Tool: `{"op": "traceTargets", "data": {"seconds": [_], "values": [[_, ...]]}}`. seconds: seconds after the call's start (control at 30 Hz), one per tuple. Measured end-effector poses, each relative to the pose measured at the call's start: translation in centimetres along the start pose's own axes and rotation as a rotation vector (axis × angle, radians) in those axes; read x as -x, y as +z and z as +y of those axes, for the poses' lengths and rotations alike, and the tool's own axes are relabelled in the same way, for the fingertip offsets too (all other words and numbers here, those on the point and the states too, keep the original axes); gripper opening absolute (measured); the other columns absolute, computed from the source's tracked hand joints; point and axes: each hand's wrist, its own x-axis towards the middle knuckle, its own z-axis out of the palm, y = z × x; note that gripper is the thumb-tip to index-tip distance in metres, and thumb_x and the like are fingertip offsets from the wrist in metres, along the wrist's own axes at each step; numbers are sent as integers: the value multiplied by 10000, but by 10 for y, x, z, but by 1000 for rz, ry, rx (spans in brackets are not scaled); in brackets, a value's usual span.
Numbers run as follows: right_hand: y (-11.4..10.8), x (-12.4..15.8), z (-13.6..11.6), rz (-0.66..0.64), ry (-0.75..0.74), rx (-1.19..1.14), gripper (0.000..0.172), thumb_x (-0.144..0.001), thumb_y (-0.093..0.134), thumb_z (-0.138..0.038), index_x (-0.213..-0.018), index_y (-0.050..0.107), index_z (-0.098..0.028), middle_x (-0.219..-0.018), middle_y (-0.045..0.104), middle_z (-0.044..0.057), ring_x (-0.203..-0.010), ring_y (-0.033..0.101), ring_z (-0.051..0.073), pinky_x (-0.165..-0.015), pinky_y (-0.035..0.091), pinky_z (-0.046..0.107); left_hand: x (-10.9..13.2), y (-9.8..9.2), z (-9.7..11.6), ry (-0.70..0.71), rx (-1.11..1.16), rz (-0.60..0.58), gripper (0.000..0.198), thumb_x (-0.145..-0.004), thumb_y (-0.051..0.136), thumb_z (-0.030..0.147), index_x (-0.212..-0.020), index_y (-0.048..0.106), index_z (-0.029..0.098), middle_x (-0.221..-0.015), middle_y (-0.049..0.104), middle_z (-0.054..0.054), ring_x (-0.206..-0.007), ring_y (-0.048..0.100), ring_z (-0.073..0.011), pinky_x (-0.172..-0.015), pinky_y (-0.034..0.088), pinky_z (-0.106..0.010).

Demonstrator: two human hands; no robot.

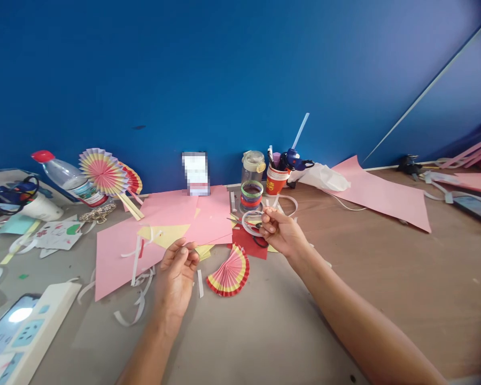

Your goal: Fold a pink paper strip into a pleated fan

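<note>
My right hand (280, 231) is closed around the edge of a narrow, whitish tape roll (245, 227), held upright above the table. My left hand (179, 275) is raised to its left with thumb and fingers pinched together; whatever lies between them is too small or clear to make out. Between and below my hands lies a pleated half-round paper fan (228, 271) in pink, yellow and red. Behind the tape roll, scissors (260, 241) with dark handles rest on red paper (250, 251), partly hidden. Pink paper sheets (120, 256) and a yellow piece (170, 233) spread beyond my left hand.
A phone (196, 174) leans on the blue wall. Nearby stand a clear tumbler (252, 176) and a red paper cup (276, 181) of tools. At left are a plastic bottle (70, 176), a round paper fan (103, 172) and a power strip (44, 326). Pink paper (385, 195) lies right.
</note>
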Motion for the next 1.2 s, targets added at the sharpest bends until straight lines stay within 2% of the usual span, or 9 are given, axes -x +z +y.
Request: {"op": "traceTargets", "data": {"seconds": [0.5,0.67,0.97,1.1,1.2], "values": [[-15,-9,-12,37,-74,-44,115,-722,661,-170,-726,546,-166,-556,527,-61,-390,319,32,-405,318,175,-9,-3,0,95,7,119,312,-630,768,208,-900,611,195,-808,705,6,-584,571,-64,-676,466,-248],[-17,-11,-16,74,-96,-52,142,-715,660,-145,-680,523,-165,-549,531,-56,-384,325,31,-390,302,168,-10,-4,-1,122,-12,118,329,-640,762,215,-926,600,194,-826,702,6,-587,575,-62,-687,460,-246],[-20,-12,-18,59,-91,-63,119,-722,644,-136,-700,530,-165,-538,499,-63,-386,315,32,-388,299,166,-10,-4,-2,176,-94,119,300,-663,743,251,-908,581,191,-790,690,4,-589,574,-68,-657,449,-231],[-14,-7,-21,34,-105,15,118,-709,659,-183,-718,542,-178,-521,469,-76,-375,283,33,-396,298,181,-13,-8,-3,196,-124,117,308,-675,736,270,-926,574,195,-806,681,4,-608,574,-73,-659,452,-234],[-6,2,-21,-20,-81,200,124,-698,676,-233,-741,577,-171,-504,477,-68,-369,260,29,-388,242,189,-12,-9,-4,207,-218,103,317,-699,721,292,-961,572,196,-825,683,-5,-632,577,-86,-674,457,-247]]}}
